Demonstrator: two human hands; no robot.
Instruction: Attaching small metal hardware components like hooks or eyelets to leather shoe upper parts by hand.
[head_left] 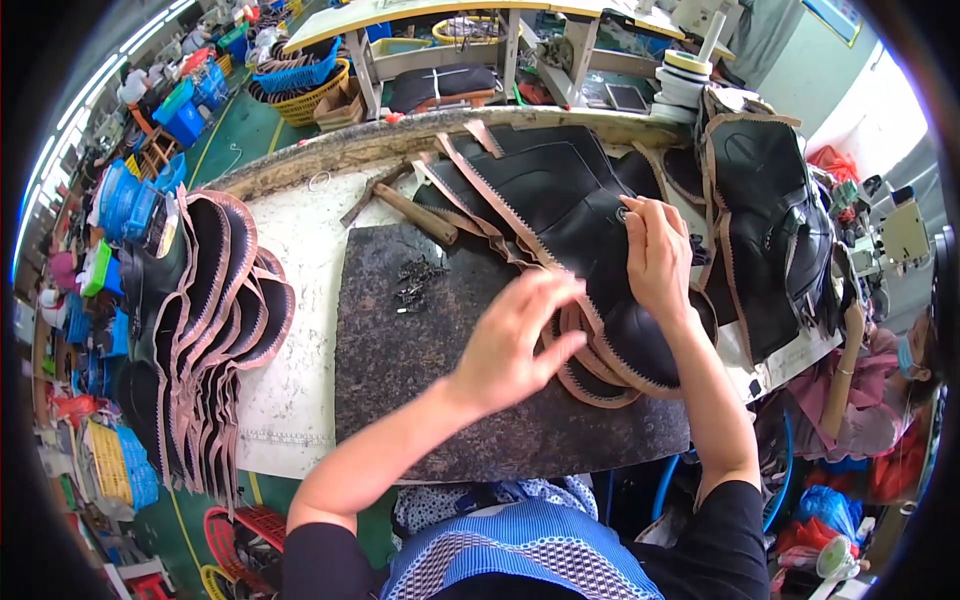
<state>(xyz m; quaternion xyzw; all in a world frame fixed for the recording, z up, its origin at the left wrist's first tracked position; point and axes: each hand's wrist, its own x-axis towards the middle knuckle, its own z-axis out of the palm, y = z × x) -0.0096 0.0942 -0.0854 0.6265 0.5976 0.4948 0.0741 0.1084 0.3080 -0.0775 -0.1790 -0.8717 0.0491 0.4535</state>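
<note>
Left hand: the left hand [520, 335] hovers with fingers spread wide and loose over the lower edge of the black leather piece [575, 235]; it grips nothing; its fingertips lie just beside the trimmed border; blurred, so whether they touch cannot be told.
Right hand: the right hand [657, 258] lies palm down, fingers flat and slightly apart, pressing on the same black leather piece; it closes around nothing.
Leather piece: large, black, edged with a pinkish-brown zigzag trim; it lies on top of a fan of similar pieces, partly over the right end of the dark work slab [400, 340] and partly over the white table top [290, 240].
Work slab: dark, speckled, rectangular; it sits at the front middle of the table; a small heap of dark metal bits [415, 283] lies near its upper edge.
Hammer: a wooden-handled hammer [405, 205] lies on the table just beyond the slab, left of the leather fan.
Left stack: a stack of cut pieces [205, 300] with the same trim hangs over the table's left edge, well apart from both hands.
Right stack: another pile of black pieces [770, 220] rests at the table's right end, near the right hand.
Neighbour: another person [880, 390] sits at the lower right, beside the table.
</note>
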